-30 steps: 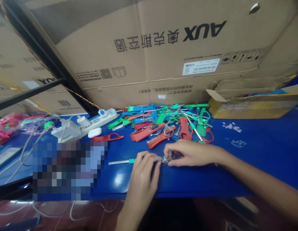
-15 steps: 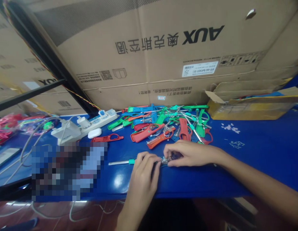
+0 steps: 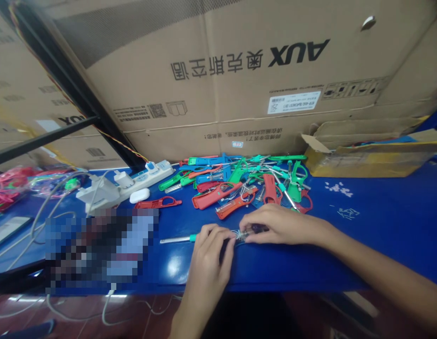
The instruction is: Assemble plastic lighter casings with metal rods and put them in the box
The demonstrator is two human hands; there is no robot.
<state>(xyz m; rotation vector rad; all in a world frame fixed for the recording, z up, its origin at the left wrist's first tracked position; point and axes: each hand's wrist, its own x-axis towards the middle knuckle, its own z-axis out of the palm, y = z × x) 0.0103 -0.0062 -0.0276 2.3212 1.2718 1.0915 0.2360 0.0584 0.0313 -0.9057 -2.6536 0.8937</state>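
Note:
A metal lighter tube with a teal collar lies low over the blue table and points left. My left hand has its fingers closed on the assembly just right of that collar. Fine white wires show between the two hands. My right hand pinches a small dark and clear lighter part at the right end, its exact shape mostly covered by the fingers. Just beyond the hands lies a heap of lighter pieces, among them an orange handle shell and a red handle shell.
On the left are a white power strip with plugs, a white earbud case and a pixelated patch. An open carton stands at the back right, near small white bits and thin pins. A large cardboard box walls the back.
Both hands keep nearly the same place and hold. The right fingers have shifted very slightly, and the white wires between the hands show a little more.

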